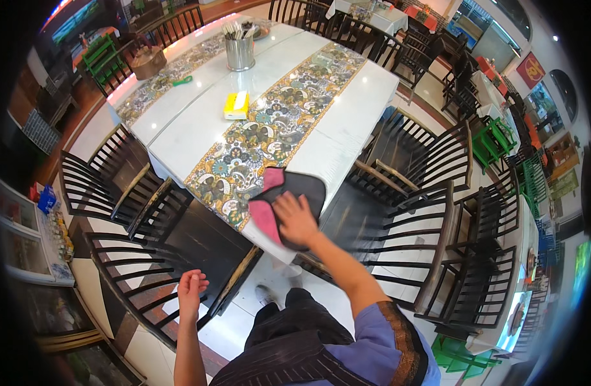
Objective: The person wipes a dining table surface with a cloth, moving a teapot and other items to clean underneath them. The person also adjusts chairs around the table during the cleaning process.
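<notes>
My right hand (295,217) lies flat on a dark grey and pink cloth (310,185), its fingers spread. The cloth rests partly folded at the near corner of a white-topped table (337,132), covering the end of a patterned runner (260,134). What is under the cloth is hidden. Away from the table, my left hand (191,283) hangs beside a black wooden chair (202,239), fingers curled in with nothing visible in them.
Farther up the table are a yellow tissue pack (236,106), a metal canister of utensils (240,53) and a small green object (182,81). Black chairs crowd both sides, one chair (398,222) close by my right arm. A glass-fronted cabinet (28,248) stands at left.
</notes>
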The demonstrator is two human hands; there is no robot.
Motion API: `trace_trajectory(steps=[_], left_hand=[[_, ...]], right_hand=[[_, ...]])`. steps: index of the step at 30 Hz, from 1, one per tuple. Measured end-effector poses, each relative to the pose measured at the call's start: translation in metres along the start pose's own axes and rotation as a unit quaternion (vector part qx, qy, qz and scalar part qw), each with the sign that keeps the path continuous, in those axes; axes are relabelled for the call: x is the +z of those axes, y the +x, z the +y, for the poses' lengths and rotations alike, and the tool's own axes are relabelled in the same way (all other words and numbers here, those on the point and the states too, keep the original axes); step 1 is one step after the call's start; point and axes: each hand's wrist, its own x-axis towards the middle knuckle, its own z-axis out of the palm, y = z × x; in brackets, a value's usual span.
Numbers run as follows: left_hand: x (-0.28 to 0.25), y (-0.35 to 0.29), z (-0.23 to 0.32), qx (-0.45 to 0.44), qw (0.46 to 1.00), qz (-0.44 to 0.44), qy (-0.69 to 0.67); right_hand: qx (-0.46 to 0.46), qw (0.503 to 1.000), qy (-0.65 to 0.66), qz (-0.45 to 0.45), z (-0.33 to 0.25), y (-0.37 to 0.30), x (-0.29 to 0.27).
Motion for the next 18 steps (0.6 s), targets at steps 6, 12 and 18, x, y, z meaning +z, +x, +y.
trace_trajectory(steps=[6,12,18], left_hand=[[-0.007,0.028,-0.003,-0.09,0.995,0.024,-0.027],[0.03,0.06,-0.004,-0.119,0.992,0.026,-0.017],[0.119,0.175,0.066,0.016,1.0,0.007,-0.008]], right_hand=[[0.215,0.971,0.033,0.105,0.163,0.1,0.007],[0.262,0.956,-0.059,0.116,0.154,0.169,0.002],[0.007,0.992,0.125,0.007,-0.015,0.082,-0.036]])
